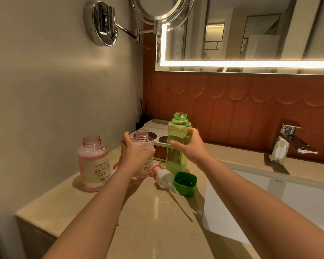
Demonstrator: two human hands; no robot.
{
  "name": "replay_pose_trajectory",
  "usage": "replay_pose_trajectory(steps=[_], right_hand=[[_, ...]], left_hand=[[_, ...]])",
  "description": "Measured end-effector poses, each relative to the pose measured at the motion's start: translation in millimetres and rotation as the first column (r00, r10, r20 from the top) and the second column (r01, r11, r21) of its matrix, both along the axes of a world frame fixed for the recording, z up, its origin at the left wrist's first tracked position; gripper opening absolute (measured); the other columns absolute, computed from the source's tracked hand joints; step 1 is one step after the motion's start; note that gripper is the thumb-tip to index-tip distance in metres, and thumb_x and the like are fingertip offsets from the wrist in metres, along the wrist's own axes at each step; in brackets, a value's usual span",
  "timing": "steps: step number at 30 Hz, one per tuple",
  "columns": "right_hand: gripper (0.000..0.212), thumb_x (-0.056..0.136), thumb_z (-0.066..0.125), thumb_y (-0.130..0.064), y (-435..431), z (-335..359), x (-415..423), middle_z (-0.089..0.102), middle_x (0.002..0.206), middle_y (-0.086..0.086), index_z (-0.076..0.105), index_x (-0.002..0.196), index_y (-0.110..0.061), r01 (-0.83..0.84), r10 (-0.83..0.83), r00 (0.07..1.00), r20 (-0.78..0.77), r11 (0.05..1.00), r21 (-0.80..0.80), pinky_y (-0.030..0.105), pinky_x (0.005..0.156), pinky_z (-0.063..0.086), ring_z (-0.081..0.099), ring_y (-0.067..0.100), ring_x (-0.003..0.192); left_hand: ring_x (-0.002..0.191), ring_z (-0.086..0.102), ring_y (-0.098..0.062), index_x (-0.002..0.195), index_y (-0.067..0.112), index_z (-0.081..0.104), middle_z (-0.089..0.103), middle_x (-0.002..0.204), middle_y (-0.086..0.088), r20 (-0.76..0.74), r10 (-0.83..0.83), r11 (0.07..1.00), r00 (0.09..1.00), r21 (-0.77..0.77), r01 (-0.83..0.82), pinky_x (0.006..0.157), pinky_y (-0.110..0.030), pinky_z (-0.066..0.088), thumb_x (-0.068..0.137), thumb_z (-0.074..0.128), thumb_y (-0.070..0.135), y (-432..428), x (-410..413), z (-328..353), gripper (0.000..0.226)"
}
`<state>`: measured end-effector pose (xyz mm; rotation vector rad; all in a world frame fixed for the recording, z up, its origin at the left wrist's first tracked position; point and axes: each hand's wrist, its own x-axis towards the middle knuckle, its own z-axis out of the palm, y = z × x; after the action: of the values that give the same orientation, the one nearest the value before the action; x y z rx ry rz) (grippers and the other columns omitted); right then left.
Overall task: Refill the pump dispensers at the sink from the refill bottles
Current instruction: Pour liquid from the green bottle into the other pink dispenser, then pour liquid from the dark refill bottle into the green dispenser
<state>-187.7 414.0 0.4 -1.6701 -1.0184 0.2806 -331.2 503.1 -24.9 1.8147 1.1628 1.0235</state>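
Observation:
Two pink dispenser bottles stand uncapped on the beige counter (151, 217). The left pink bottle (94, 165) stands alone and holds pink liquid up to its shoulder. My left hand (133, 152) grips the second pink bottle (145, 144), which looks emptier. My right hand (189, 146) grips a tall green refill bottle (177, 131), upright on the counter with its neck uncovered. A white and pink pump head (165, 177) lies on its side in front of the bottles, its tube pointing toward me. The green cap (185, 183) lies beside it, hollow side up.
A white sink basin (288, 195) lies to the right, with a chrome tap (292, 135) and a white packet (279, 152) behind it. A tray (157, 128) and a reed diffuser (143, 113) stand at the back corner. A swing-arm mirror (157, 8) hangs overhead.

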Motion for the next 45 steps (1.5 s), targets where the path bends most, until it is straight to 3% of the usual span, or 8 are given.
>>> replay_pose_trajectory(steps=[7,12,16,19,21,30,41,45], right_hand=[[0.103,0.074,0.076,-0.027,-15.1,6.0,1.2,0.027,0.152,0.007,0.006,0.148,-0.019,-0.049,0.048,0.999,-0.026,0.996,-0.068,0.043,0.108,0.034,0.03,0.025,0.137],[0.085,0.081,0.069,-0.032,-61.9,16.4,-0.7,0.032,0.148,0.007,0.016,0.146,-0.022,0.007,-0.004,0.999,0.045,0.998,-0.064,0.039,0.101,0.04,0.038,0.024,0.13],[0.056,0.086,0.062,-0.035,-112.4,26.2,0.8,0.05,0.13,0.004,0.04,0.135,-0.018,0.025,-0.013,0.991,0.133,0.996,-0.09,0.026,0.083,0.046,0.051,0.014,0.108],[0.023,0.089,0.058,-0.029,-158.1,31.9,3.7,0.063,0.108,0.001,0.06,0.109,-0.018,-0.019,0.045,0.981,0.188,0.99,-0.139,0.019,0.073,0.047,0.058,0.008,0.092],[0.009,0.091,0.056,-0.025,-188.4,33.4,6.3,0.067,0.095,0.0,0.062,0.095,-0.021,-0.036,0.068,0.982,0.176,0.982,-0.183,0.025,0.074,0.05,0.064,0.011,0.088],[0.008,0.091,0.055,-0.027,-317.8,26.7,33.2,0.07,0.085,-0.005,0.063,0.093,-0.025,0.066,-0.004,0.983,0.181,0.94,-0.335,0.024,0.072,0.054,0.067,0.006,0.077],[0.011,0.091,0.055,-0.02,-475.0,12.5,65.8,0.07,0.087,0.002,0.063,0.097,-0.019,0.267,-0.213,0.96,0.184,0.892,-0.364,0.028,0.072,0.053,0.067,0.012,0.078],[0.01,0.091,0.056,-0.019,-517.9,3.3,80.2,0.07,0.085,0.001,0.064,0.097,-0.019,0.338,-0.294,0.94,0.176,0.876,-0.344,0.03,0.072,0.052,0.067,0.012,0.077]], left_hand=[[0.139,0.022,-0.03,0.147,0.014,0.004,0.01,0.153,-0.007,0.109,0.046,0.994,0.993,0.092,-0.056,0.107,-0.044,0.031,0.077,0.071,0.034,-24.3,-8.6,6.7,0.099],[0.133,0.027,-0.017,0.141,0.014,0.025,0.018,0.149,0.0,0.158,-0.028,0.949,0.987,0.315,-0.023,0.099,-0.027,0.029,0.085,0.062,0.032,-61.1,-14.1,21.5,0.07],[0.115,0.044,-0.01,0.124,0.021,0.048,0.046,0.127,0.004,0.038,-0.228,0.896,0.973,0.399,0.195,0.096,-0.032,0.041,0.089,0.057,0.035,-92.8,-16.1,32.7,0.039],[0.101,0.056,-0.008,0.111,0.022,0.053,0.058,0.106,0.009,-0.071,-0.485,0.817,0.871,0.318,0.481,0.086,-0.023,0.047,0.089,0.056,0.034,-122.7,-13.8,41.8,0.025],[0.097,0.059,-0.008,0.108,0.024,0.053,0.059,0.102,0.01,-0.139,-0.582,0.761,0.801,0.255,0.597,0.085,-0.025,0.05,0.089,0.056,0.035,-142.5,-8.8,45.7,0.022],[0.094,0.062,-0.006,0.113,0.021,0.054,0.063,0.104,0.006,-0.33,-0.76,0.543,0.56,0.153,0.826,0.085,-0.024,0.051,0.091,0.052,0.036,-237.0,30.5,48.6,0.026],[0.092,0.064,-0.007,0.11,0.019,0.057,0.063,0.102,0.004,-0.315,-0.897,0.309,0.309,0.054,0.95,0.086,-0.028,0.052,0.093,0.052,0.031,-343.6,105.1,27.9,0.022],[0.094,0.064,-0.007,0.112,0.018,0.056,0.062,0.105,0.004,-0.317,-0.918,0.237,0.238,0.044,0.971,0.075,-0.017,0.051,0.093,0.05,0.031,-375.5,131.1,21.2,0.024]])
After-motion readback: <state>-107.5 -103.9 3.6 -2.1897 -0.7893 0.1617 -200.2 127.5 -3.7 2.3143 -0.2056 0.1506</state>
